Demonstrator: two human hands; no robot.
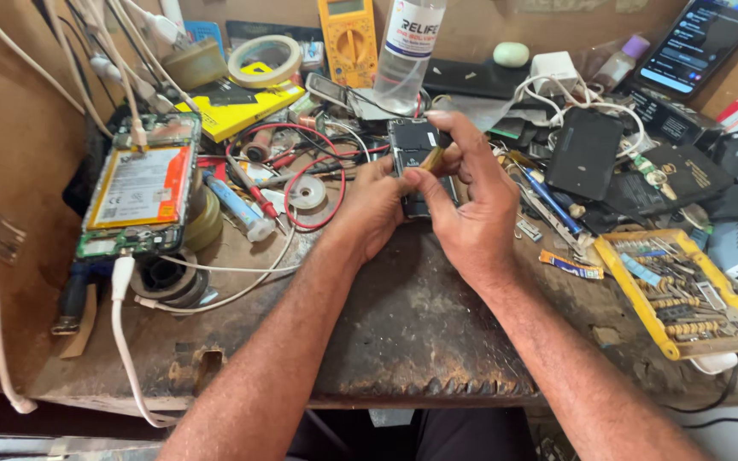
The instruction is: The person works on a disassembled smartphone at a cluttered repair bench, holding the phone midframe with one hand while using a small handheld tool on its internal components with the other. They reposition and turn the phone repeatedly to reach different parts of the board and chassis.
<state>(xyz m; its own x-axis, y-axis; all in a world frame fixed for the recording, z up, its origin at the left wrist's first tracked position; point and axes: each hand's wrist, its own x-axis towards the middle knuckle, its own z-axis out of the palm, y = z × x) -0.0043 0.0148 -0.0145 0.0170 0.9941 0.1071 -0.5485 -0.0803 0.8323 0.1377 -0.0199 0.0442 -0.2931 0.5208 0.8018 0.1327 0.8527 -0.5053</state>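
Note:
An opened black phone (410, 145) with its back off is held above the middle of the worn wooden workbench (403, 333). My left hand (375, 209) grips its lower left side from beneath. My right hand (470, 201) covers its right side and pinches a small yellowish tool (430, 158) against the phone's inner board with thumb and forefinger. The lower half of the phone is hidden by both hands.
Another opened phone with an orange-and-white battery (140, 186) lies at left with a white cable (121, 324) plugged in. A yellow tray of screwdriver bits (681, 294) sits at right. Red test leads (301, 171), tape rolls (265, 60), a yellow multimeter (348, 38), a clear bottle (407, 47) and black phone covers (584, 154) crowd the back.

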